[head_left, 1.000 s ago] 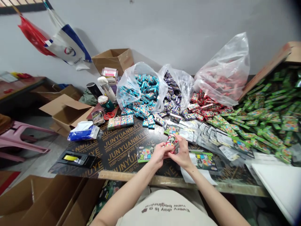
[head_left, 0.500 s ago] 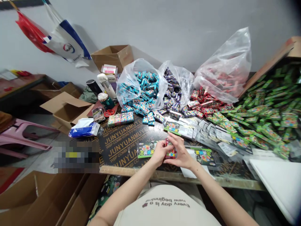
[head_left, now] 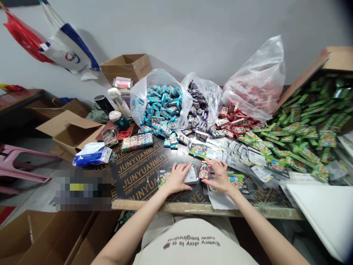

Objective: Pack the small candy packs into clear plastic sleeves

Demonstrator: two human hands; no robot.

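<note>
My left hand [head_left: 178, 179] lies with its fingers spread over a clear printed packet [head_left: 163, 177], part of which the hand hides. My right hand [head_left: 221, 177] has thumb and fingers around a small red patterned box [head_left: 204, 170], which stands on the table just right of the left hand. Beneath the right hand lies another printed packet [head_left: 240, 184] on a white sheet [head_left: 222, 200]. Farther back is a green-and-black packet [head_left: 198, 150] with a white label.
Clear bags hold blue boxes [head_left: 165, 105] and purple boxes [head_left: 197, 105]. Red boxes [head_left: 238, 127] and a wide heap of green boxes [head_left: 300, 136] spread to the right. A row of boxes [head_left: 137, 142], red scissors [head_left: 122, 135] and a tissue pack [head_left: 92, 154] sit left.
My left hand has let go of the red box and moved left, fingers spreading onto the packet. The right hand keeps the box, which has shifted slightly right. The view has turned a little.
</note>
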